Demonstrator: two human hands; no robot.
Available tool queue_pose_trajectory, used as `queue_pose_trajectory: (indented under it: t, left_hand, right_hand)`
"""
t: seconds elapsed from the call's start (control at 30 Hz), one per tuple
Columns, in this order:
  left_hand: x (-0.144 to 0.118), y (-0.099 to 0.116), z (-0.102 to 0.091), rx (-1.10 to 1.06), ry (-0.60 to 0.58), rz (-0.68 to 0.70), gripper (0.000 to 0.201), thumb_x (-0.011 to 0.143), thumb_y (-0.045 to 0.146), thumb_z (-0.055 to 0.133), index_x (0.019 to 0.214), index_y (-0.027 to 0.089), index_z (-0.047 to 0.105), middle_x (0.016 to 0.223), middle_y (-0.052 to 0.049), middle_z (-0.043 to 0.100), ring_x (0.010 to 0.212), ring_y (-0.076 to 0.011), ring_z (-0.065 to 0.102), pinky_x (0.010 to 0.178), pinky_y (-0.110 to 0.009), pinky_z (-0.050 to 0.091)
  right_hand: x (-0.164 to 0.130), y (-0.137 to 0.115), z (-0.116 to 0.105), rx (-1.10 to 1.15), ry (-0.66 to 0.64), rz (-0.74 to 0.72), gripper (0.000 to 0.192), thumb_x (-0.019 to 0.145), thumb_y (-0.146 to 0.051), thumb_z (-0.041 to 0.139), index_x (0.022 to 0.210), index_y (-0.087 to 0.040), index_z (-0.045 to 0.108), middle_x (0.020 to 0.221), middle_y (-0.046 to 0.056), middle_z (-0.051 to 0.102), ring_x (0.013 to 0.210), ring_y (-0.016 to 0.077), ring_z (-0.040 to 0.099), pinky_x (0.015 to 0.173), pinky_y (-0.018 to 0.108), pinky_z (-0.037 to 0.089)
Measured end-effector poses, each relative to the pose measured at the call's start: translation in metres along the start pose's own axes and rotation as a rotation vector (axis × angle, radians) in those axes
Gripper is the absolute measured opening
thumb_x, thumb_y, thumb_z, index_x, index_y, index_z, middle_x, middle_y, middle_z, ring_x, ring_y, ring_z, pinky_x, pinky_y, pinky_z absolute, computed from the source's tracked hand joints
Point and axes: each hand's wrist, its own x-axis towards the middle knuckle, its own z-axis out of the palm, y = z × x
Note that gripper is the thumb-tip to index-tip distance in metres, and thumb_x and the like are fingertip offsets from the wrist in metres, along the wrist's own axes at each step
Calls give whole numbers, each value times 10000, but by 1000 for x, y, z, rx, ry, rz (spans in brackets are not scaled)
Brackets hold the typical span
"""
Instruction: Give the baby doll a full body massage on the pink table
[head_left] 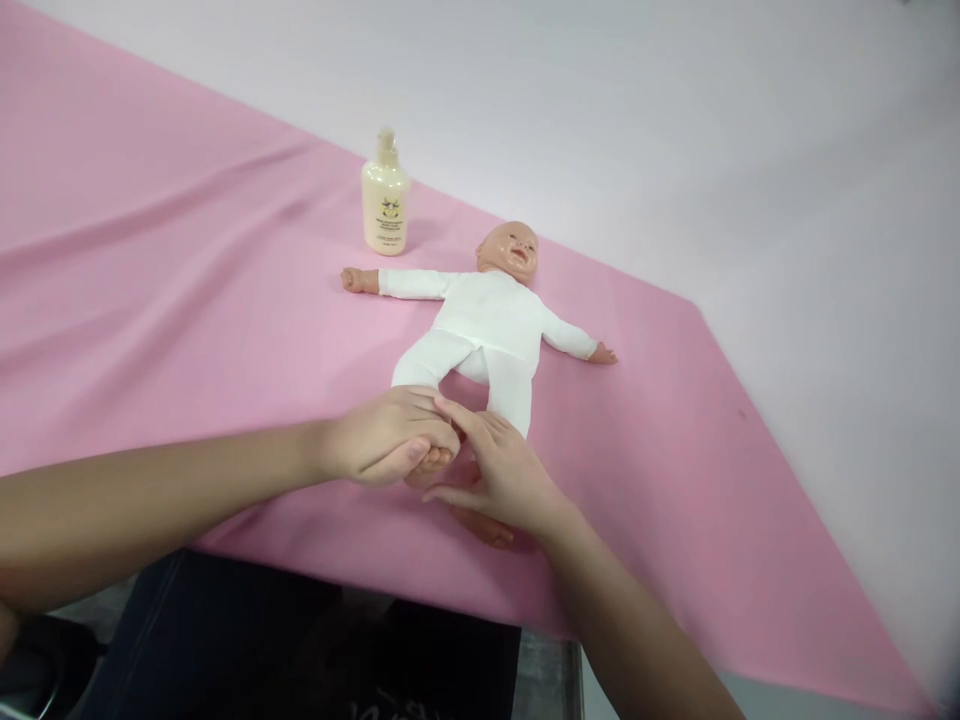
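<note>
A baby doll in a white suit lies on its back on a pink cloth, arms spread, head toward the far side. My left hand is closed around one of the doll's feet near the front edge. My right hand rests beside it over the doll's other foot, fingers stretched and touching the left hand. The other foot shows partly under my right palm.
A cream pump bottle stands upright on the cloth behind the doll's outstretched arm. A pale wall runs along the back and right. The cloth's front edge hangs over a dark area below.
</note>
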Motion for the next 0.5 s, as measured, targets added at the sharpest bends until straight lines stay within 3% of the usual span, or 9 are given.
queue_pose_trajectory:
  t: [0.17, 0.33, 0.5]
  left_hand:
    - [3, 1, 2, -18, -5, 26, 576, 1067, 437, 146, 733, 211, 556, 654, -24, 639, 658, -175, 580, 758, -339, 508]
    - [4, 0, 0, 36, -2, 75, 584, 1065, 503, 159, 787, 208, 579, 686, -34, 661, 663, -179, 590, 711, -330, 511]
    - [2, -2, 0, 84, 12, 108, 372, 965, 562, 489, 903, 216, 611, 744, -29, 681, 693, -184, 627, 705, -327, 526]
  right_hand:
    - [-1, 3, 4, -40, 3, 9, 840, 894, -468, 710, 1576, -300, 250, 1247, 97, 686, 1076, 271, 675, 914, 461, 548]
    - [-2, 3, 6, -110, 46, -48, 808, 918, -460, 678, 1577, -261, 254, 1059, 66, 730, 916, 240, 690, 837, 420, 550]
    - [-3, 5, 6, -150, 100, -116, 768, 912, -454, 663, 1553, -225, 306, 1022, 67, 740, 877, 230, 692, 819, 397, 542]
